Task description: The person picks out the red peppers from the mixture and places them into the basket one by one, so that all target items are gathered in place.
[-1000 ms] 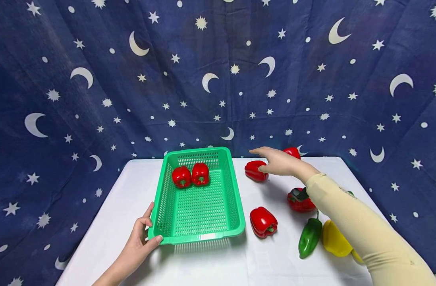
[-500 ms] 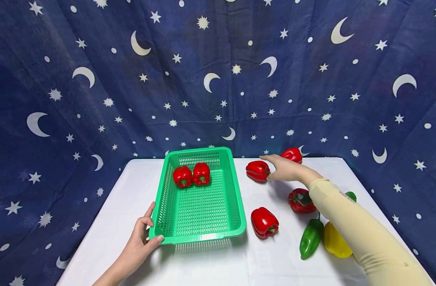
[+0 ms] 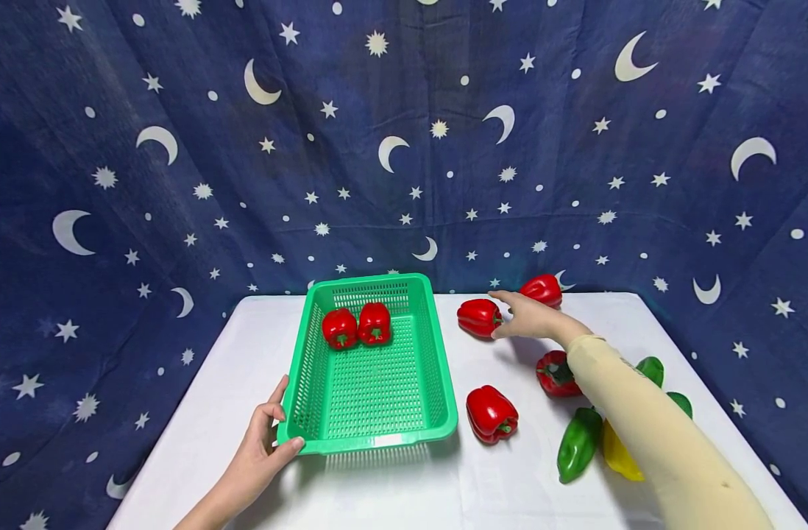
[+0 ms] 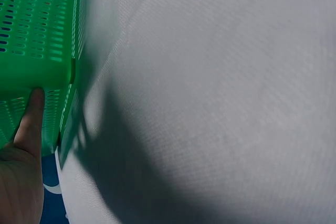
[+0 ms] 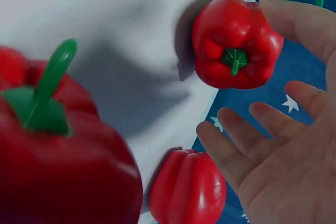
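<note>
In the head view, my left hand (image 3: 261, 442) holds the near left corner of a green plastic basket (image 3: 371, 443), thumb on top of the rim and fingers along its outer side. Two red bell peppers, one on the left (image 3: 340, 328) and one on the right (image 3: 374, 324), sit inside toward the back. My right hand (image 3: 526, 316) hovers beside another red bell pepper (image 3: 478, 318) lying right of the basket. The right wrist view shows that pepper (image 5: 236, 43) with its green stem facing the hand, thumb and fingers spread apart around it and nothing in the palm.
More red bell peppers lie behind the right hand (image 3: 543, 290), near the basket's front right (image 3: 491, 414) and beneath the forearm (image 3: 556, 374). Green (image 3: 579, 445) and yellow (image 3: 621, 453) peppers sit at the right, partly covered by the sleeve. A starry blue curtain (image 3: 351, 147) borders the white table.
The right hand has shifted slightly right and toward me, from overlapping the red bell pepper to standing at its stem end. The left hand and basket have stayed in place.
</note>
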The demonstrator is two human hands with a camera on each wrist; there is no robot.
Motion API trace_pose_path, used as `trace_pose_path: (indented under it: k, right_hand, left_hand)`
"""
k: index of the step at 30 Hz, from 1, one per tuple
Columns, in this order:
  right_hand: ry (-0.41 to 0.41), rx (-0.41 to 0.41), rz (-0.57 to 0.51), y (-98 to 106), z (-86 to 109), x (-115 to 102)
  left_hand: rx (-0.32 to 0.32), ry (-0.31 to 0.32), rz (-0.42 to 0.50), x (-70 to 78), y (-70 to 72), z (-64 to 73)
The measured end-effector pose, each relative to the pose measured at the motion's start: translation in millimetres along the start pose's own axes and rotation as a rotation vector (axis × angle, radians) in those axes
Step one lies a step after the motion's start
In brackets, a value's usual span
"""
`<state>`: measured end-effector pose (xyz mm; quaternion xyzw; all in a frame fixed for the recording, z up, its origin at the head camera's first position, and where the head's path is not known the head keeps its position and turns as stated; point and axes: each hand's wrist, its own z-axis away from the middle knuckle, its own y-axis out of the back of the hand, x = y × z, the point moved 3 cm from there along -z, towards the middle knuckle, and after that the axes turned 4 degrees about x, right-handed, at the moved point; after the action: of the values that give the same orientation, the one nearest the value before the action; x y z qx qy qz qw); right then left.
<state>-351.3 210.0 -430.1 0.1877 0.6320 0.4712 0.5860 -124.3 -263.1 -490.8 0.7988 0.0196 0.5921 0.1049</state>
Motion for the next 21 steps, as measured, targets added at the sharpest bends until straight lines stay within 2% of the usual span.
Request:
trace_pose_path:
  k: [8,14,21]
  right_hand:
    - [0.004,0.019,-0.125,-2,-10.0,4]
    - [-0.086,0.01,-0.173,-3,-14.7,10]
    - [-0.121,-0.015,-0.238,-5,-15.7,9]
  left_hand:
    - [-0.001,0.004,0.0,-0.6,0.4,0.1]
    - [-0.003,0.025,-0.006,-2.1,0.7,0.1]
    - [0.002,0.029,-0.021,-1.8,1.2,0.1]
